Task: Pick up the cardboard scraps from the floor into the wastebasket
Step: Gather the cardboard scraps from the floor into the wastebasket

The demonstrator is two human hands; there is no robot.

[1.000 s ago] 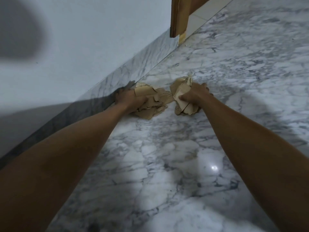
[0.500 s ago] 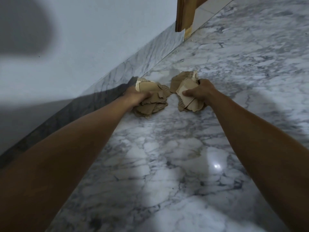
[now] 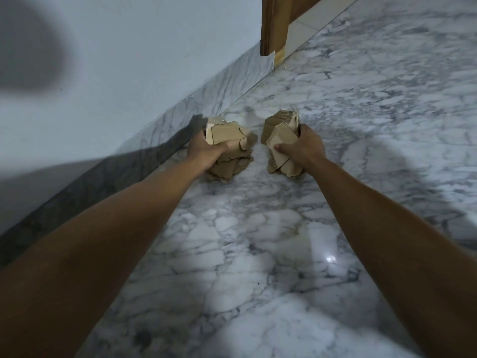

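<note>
Cardboard is split in two bundles, I think so that each hand can carry a full load in one trip. The left bundle (image 3: 229, 148) sits in my left hand (image 3: 206, 148): the thumb presses on the top piece and the fingers close under the pile. The right bundle (image 3: 281, 146) is clamped in my right hand (image 3: 304, 146), thumb in front, fingers wrapped behind it. Both bundles are low over the marble floor (image 3: 258, 254), near the baseboard (image 3: 222, 94); I cannot tell if they touch it. No wastebasket is in view.
</note>
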